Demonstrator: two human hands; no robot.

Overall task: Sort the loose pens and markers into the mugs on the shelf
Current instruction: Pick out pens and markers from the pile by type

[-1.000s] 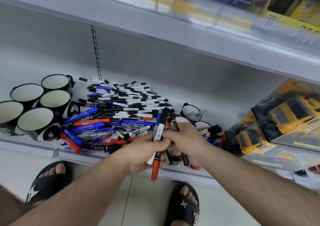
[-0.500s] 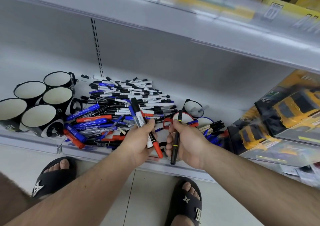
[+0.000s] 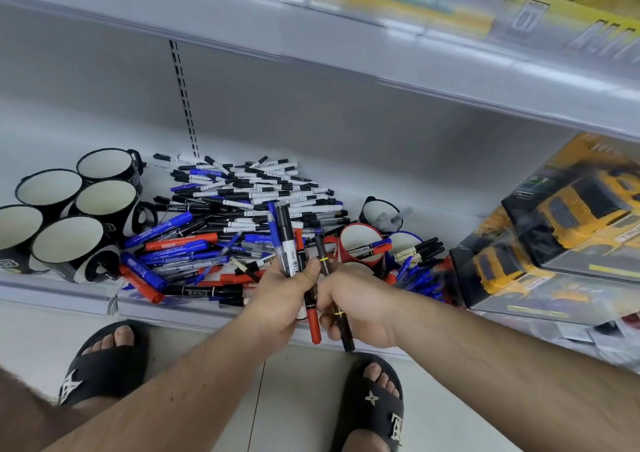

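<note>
Left hand grips a bundle of markers; right hand grips a black marker. Both hover before the shelf, whose loose marker pile lies between black mugs and a red mug.

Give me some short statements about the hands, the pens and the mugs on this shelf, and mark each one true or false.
1. The left hand grips several markers. True.
2. The right hand is empty. False: it grips a thin black pen.
3. The five black mugs on the left are full of pens. False: they look empty.
4. The red mug lies on its side. True.
5. Yellow toy trucks stand to the right. True.
</note>
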